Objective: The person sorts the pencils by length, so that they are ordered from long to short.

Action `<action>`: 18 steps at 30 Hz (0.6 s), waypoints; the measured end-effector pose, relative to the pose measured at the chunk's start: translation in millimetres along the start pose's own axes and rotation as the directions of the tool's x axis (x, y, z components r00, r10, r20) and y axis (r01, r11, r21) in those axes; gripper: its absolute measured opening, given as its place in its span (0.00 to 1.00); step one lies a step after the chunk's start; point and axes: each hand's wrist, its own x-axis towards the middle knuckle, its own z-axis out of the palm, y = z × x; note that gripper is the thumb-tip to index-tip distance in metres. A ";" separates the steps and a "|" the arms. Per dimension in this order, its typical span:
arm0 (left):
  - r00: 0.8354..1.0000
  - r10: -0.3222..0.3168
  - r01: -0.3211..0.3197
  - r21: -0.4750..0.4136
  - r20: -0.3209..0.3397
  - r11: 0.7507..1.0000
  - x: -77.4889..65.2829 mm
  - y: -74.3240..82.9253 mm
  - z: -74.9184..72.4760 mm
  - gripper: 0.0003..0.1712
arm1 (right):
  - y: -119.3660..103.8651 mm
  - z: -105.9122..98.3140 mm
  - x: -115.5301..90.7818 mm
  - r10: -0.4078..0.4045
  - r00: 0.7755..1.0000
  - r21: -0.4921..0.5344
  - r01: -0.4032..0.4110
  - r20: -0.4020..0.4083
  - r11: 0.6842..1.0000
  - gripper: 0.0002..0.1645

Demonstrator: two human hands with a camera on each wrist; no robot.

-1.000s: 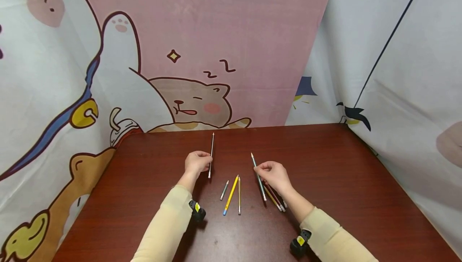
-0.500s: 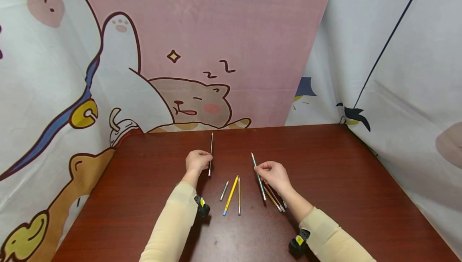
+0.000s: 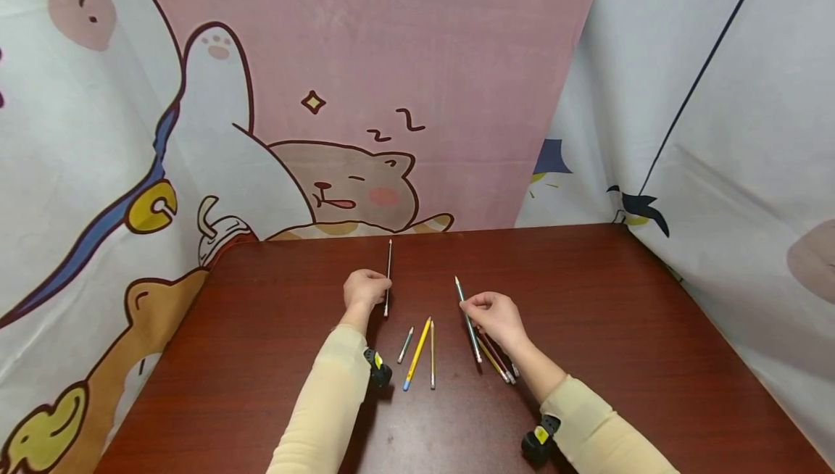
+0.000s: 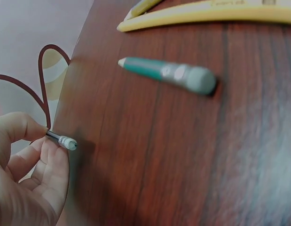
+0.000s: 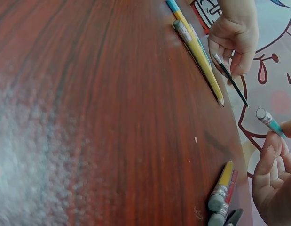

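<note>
My left hand (image 3: pixel 365 288) pinches a dark pencil (image 3: pixel 389 260) between thumb and fingers, its tip aimed at the back edge. In the left wrist view, the eraser end of this dark pencil (image 4: pixel 65 141) pokes out from the fingertips. Over on the right, my right hand (image 3: pixel 499 314) pinches a teal pencil (image 3: pixel 473 342) near its middle, sloping with the eraser end toward me. Several pencils (image 3: pixel 499 364), yellow and dark red among them, lie below that hand and are partly covered by it. Between the hands lie a short green pencil (image 3: pixel 406 346), a yellow pencil (image 3: pixel 417 354) and a thinner yellowish pencil (image 3: pixel 433 358).
All of this is over a reddish-brown wooden table (image 3: pixel 261 387). A printed cloth (image 3: pixel 470 97) with cartoon animals hangs along the back and sides. A small pale speck (image 5: pixel 195 140) lies on the wood in the right wrist view.
Holding the dark pencil, my left hand has shifted a little to the right and slightly farther from me. The right hand and the loose pencils stay where they were.
</note>
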 end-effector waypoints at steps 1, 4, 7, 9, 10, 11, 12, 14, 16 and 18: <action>1.000 -0.001 0.001 0.004 -0.001 1.000 -0.4 0.3 1.6 0.10 | -0.1 -0.2 -0.1 0.001 1.000 0.000 -0.001 0.000 1.000 0.11; 1.000 -0.003 0.003 0.026 -0.008 1.000 -1.8 2.1 6.0 0.09 | 0.0 -0.8 -0.4 0.006 1.000 0.002 -0.006 0.001 1.000 0.11; 1.000 -0.004 0.005 0.060 -0.022 0.998 -3.5 4.8 9.0 0.09 | 0.6 -0.8 -0.3 0.011 1.000 0.006 -0.011 0.002 1.000 0.11; 0.999 -0.010 0.012 0.076 -0.031 0.997 -4.3 6.9 10.6 0.08 | 0.8 -0.6 -0.1 0.014 1.000 0.010 -0.014 -0.001 1.000 0.11; 0.999 -0.006 0.009 0.081 -0.033 0.997 -4.4 7.8 11.5 0.08 | 0.8 -0.5 -0.1 0.016 1.000 0.013 -0.015 -0.002 1.000 0.11; 0.999 -0.004 0.007 0.085 -0.035 0.996 -4.5 8.5 12.2 0.07 | 0.7 -0.3 0.1 0.017 1.000 0.016 -0.016 -0.003 1.000 0.11; 0.999 -0.003 0.006 0.084 -0.035 0.996 -4.5 9.2 12.9 0.07 | 0.7 -0.1 0.3 0.017 1.000 0.018 -0.017 -0.005 1.000 0.11; 0.999 -0.006 0.009 0.082 -0.037 0.997 -4.6 10.1 13.8 0.07 | 0.5 0.3 0.6 0.018 1.000 0.022 -0.018 -0.005 1.000 0.11; 0.999 -0.008 0.011 0.080 -0.040 0.997 -4.6 9.9 14.2 0.06 | 0.5 0.6 0.7 0.019 1.000 0.025 -0.019 -0.004 1.000 0.11; 0.999 -0.014 0.018 0.077 -0.044 0.997 -5.2 9.5 13.9 0.06 | 1.0 0.9 1.0 0.021 1.000 0.028 -0.020 -0.003 0.999 0.11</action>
